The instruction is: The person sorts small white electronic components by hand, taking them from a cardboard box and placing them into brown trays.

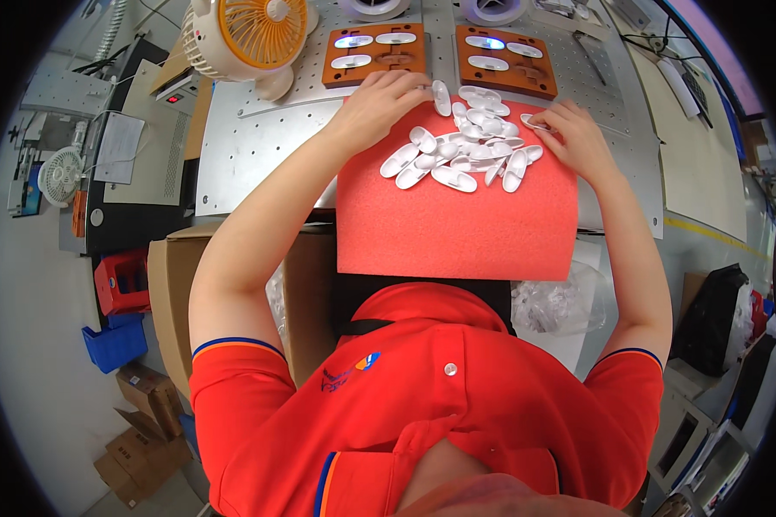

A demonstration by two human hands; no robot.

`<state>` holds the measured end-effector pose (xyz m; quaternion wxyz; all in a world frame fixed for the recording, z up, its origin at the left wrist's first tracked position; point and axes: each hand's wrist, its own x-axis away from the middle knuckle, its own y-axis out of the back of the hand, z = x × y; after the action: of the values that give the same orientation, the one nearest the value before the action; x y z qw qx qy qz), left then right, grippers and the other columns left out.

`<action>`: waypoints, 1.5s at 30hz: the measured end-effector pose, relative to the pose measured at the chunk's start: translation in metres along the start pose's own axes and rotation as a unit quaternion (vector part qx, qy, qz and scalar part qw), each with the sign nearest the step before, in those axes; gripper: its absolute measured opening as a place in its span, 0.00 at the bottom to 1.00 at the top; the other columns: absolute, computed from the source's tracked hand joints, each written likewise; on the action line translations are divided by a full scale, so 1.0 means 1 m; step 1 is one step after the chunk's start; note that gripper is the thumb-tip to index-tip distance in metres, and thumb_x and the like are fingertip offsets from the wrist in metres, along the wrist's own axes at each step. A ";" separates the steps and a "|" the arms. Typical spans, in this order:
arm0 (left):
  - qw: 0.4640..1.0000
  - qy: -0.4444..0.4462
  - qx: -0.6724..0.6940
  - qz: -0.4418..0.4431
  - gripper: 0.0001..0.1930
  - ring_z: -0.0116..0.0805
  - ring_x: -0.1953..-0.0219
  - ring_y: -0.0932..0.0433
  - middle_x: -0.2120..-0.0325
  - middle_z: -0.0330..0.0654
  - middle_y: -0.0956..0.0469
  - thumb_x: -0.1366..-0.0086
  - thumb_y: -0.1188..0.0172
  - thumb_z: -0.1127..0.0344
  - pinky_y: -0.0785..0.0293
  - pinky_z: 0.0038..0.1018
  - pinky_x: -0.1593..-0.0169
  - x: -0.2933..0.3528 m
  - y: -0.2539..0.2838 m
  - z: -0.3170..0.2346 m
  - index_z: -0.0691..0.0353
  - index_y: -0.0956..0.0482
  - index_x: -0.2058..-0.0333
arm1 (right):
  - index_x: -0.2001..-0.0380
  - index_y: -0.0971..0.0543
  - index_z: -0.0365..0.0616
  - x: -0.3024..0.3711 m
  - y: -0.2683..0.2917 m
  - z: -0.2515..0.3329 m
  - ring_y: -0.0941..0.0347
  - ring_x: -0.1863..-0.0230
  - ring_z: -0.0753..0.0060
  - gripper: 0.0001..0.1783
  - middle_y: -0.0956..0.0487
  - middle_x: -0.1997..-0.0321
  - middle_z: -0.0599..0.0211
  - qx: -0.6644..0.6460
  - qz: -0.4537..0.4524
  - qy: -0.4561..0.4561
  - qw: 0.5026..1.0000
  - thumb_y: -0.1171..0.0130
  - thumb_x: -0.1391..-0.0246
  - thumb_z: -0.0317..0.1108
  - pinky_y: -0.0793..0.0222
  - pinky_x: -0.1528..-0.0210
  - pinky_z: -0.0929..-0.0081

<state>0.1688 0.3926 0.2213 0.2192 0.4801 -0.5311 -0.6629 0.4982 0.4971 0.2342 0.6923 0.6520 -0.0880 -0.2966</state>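
Observation:
A pile of small white oval plastic shells [483, 129] lies on a pink-red foam mat [457, 233] in front of me. At the pile's upper left, my left hand [381, 103] pinches one white oval shell [441, 98] at its fingertips. On the pile's right side, my right hand [575, 136] has another white oval shell [535, 123] between thumb and fingers. Beyond the mat stand two brown slotted blocks, the left block [332, 72] and the right block [535, 84]. Each carries three white shells, and one shell in each glows blue.
An orange and white fan [254, 34] stands at the back left of the perforated metal table [250, 155]. Two round white devices [491, 9] are partly cut off at the top. Below the table's left side sits an open cardboard box [177, 293]; a clear plastic bag [556, 297] lies right.

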 end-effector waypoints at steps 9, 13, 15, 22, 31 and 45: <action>0.986 0.010 0.165 0.021 0.08 0.38 0.54 0.25 0.60 0.40 0.26 0.40 0.43 0.72 0.32 0.35 0.48 -0.024 -0.017 0.002 0.57 0.24 0.61 | 0.62 0.21 0.48 0.000 -0.004 0.002 0.30 0.53 0.63 0.08 0.26 0.57 0.67 -0.030 -0.008 -0.024 0.999 0.42 0.47 0.29 0.32 0.51 0.67; 0.941 0.174 0.269 -0.111 0.09 0.39 0.63 0.22 0.63 0.44 0.27 0.41 0.40 0.69 0.25 0.31 0.62 -0.027 -0.008 0.010 0.63 0.24 0.62 | 0.62 0.21 0.46 -0.014 -0.008 -0.004 0.28 0.54 0.60 0.08 0.26 0.55 0.66 -0.080 -0.085 -0.012 0.993 0.43 0.46 0.28 0.30 0.52 0.66; 0.963 0.195 0.135 -0.127 0.09 0.40 0.63 0.23 0.64 0.44 0.28 0.40 0.42 0.71 0.25 0.34 0.60 -0.030 -0.004 0.019 0.63 0.23 0.60 | 0.61 0.21 0.45 -0.032 -0.014 -0.005 0.27 0.54 0.60 0.08 0.25 0.54 0.66 -0.095 -0.137 -0.038 0.985 0.44 0.45 0.28 0.29 0.53 0.66; 0.978 0.165 -0.125 0.000 0.14 0.41 0.56 0.27 0.61 0.43 0.29 0.42 0.46 0.73 0.30 0.35 0.52 -0.029 -0.034 0.022 0.60 0.23 0.56 | 0.59 0.20 0.51 -0.052 -0.046 -0.023 0.27 0.53 0.65 0.12 0.21 0.56 0.74 0.079 -0.163 -0.088 0.980 0.47 0.45 0.26 0.30 0.52 0.64; 0.980 0.190 -0.052 0.002 0.22 0.45 0.52 0.29 0.53 0.44 0.29 0.45 0.43 0.75 0.33 0.38 0.49 -0.019 -0.022 0.023 0.57 0.26 0.49 | 0.53 0.22 0.53 -0.047 -0.023 0.001 0.30 0.48 0.61 0.16 0.21 0.52 0.70 0.049 -0.148 -0.104 0.982 0.49 0.44 0.29 0.37 0.45 0.61; 0.986 0.121 0.103 -0.044 0.48 0.49 0.39 0.39 0.36 0.47 0.43 0.55 0.31 0.40 0.48 0.48 0.39 0.032 -0.007 -0.077 0.49 0.39 0.36 | 0.49 0.23 0.56 -0.039 -0.056 0.083 0.35 0.38 0.55 0.24 0.29 0.40 0.62 -0.083 -0.148 -0.033 0.985 0.40 0.49 0.48 0.39 0.39 0.57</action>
<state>0.2234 0.3316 0.2039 0.2021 0.5995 -0.5447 -0.5505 0.4080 0.4484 0.2026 0.6890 0.5882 0.0109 -0.4234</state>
